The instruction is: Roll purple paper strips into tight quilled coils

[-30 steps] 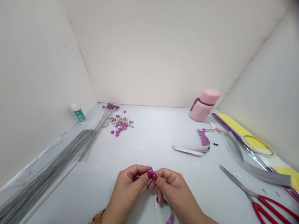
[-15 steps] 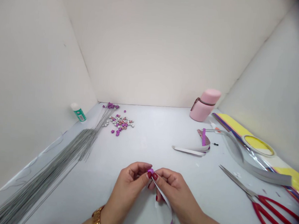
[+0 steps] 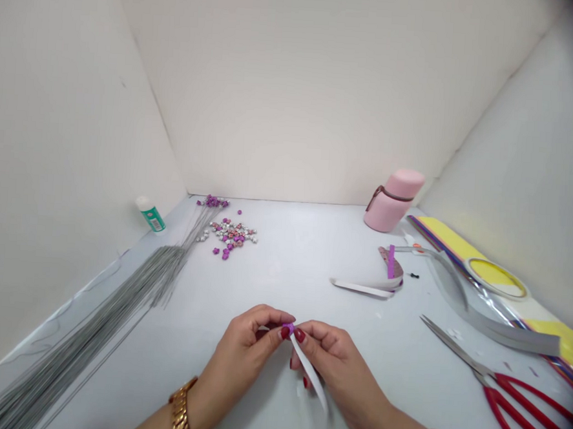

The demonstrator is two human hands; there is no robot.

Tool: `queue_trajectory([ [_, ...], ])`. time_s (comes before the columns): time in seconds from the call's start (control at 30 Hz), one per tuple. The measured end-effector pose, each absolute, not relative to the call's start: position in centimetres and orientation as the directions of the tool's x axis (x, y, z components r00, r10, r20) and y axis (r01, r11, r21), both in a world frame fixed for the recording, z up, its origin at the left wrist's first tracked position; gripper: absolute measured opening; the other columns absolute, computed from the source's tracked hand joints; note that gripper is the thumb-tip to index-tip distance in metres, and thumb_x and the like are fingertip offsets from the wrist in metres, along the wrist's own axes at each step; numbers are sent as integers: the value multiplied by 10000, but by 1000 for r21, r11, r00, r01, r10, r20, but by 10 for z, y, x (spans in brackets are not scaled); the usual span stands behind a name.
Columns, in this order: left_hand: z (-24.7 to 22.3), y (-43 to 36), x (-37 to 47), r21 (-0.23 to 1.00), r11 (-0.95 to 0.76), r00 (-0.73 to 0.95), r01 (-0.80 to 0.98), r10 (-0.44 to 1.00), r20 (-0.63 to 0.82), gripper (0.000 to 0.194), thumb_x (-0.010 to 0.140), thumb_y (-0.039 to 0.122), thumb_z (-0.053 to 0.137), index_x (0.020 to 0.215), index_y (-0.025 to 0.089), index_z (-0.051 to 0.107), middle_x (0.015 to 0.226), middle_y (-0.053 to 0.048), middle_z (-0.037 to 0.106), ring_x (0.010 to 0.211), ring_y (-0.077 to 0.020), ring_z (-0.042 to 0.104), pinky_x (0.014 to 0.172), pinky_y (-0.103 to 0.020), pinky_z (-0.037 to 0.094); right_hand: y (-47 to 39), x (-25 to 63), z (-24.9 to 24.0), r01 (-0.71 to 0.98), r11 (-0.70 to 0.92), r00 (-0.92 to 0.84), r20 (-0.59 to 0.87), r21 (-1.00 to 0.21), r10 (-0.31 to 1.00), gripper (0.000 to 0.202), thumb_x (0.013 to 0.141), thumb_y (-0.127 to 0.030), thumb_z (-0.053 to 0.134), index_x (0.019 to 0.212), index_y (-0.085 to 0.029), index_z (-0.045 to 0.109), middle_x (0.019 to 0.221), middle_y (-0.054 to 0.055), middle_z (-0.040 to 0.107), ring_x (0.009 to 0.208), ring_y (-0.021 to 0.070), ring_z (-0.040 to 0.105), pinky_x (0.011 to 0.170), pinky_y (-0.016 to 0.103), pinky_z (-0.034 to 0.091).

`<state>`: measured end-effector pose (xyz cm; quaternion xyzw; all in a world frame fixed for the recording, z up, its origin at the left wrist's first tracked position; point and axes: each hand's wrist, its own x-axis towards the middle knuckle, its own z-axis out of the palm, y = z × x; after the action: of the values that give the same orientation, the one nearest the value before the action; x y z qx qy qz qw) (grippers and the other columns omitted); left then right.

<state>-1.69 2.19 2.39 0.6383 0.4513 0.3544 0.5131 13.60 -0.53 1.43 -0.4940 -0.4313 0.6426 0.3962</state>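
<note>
At the front of the table, a purple paper strip (image 3: 311, 374) with a white back has a small folded knot at its upper end. My left hand (image 3: 252, 345) pinches that folded end between thumb and fingertips. From the other side, my right hand (image 3: 329, 356) closes its thumb and fingers on the same strip beside the fold. The strip's white tail curves down between the hands, its purple face showing at the bottom edge. Small folded paper stars (image 3: 234, 236), purple, pink and silver, lie in a loose pile further back on the left.
Thin grey wires (image 3: 129, 315) run along the left, with stars at their far ends. A glue stick (image 3: 151, 216) stands behind. On the right are red-handled scissors (image 3: 487, 376), more paper strips (image 3: 364, 288), a tape roll (image 3: 496, 279), coloured sheets (image 3: 443, 234) and a pink flask (image 3: 391, 201).
My fingertips have shifted slightly about the folded end, the right thumb a little to the right. More of the strip's white back shows below it.
</note>
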Motion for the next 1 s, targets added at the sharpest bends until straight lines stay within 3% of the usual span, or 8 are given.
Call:
queue_trajectory([
  [0.2, 23, 18, -12, 993, 87, 342, 85, 933, -111, 187, 775, 257, 538, 910, 152, 615, 792, -45, 638, 738, -148, 580, 684, -248, 447, -5, 136, 16, -69, -251, -159, -238, -965, 958, 349, 756, -474, 525, 688, -138, 593, 583, -8, 565, 431, 64, 424, 437, 186, 330],
  [0.33, 22, 15, -9, 976, 216, 326, 8, 922, -206, 192, 756, 307, 562, 772, 122, 614, 636, -20, 620, 630, -133, 561, 620, -236, 433, -5, 136, 16, -34, -217, -149, -210, -976, 966, 334, 750, -466, 535, 694, -145, 610, 570, -12, 567, 440, 75, 454, 451, 194, 351],
  [0.53, 25, 14, -9, 981, 171, 228, 95, 955, -188, 162, 741, 276, 561, 734, 130, 631, 602, -19, 629, 629, -152, 562, 619, -246, 429, -5, 135, 14, -78, -312, -162, -297, -947, 941, 332, 717, -474, 570, 675, -144, 574, 618, 11, 605, 461, 84, 489, 460, 197, 362],
  [1.0, 24, 13, -9, 978, 144, 202, 153, 964, -173, 162, 742, 257, 554, 708, 123, 638, 623, -28, 645, 627, -150, 577, 597, -228, 448, -5, 135, 12, -34, -249, -166, -241, -968, 956, 286, 739, -424, 560, 676, -148, 592, 604, 2, 583, 480, 89, 488, 483, 208, 367],
])
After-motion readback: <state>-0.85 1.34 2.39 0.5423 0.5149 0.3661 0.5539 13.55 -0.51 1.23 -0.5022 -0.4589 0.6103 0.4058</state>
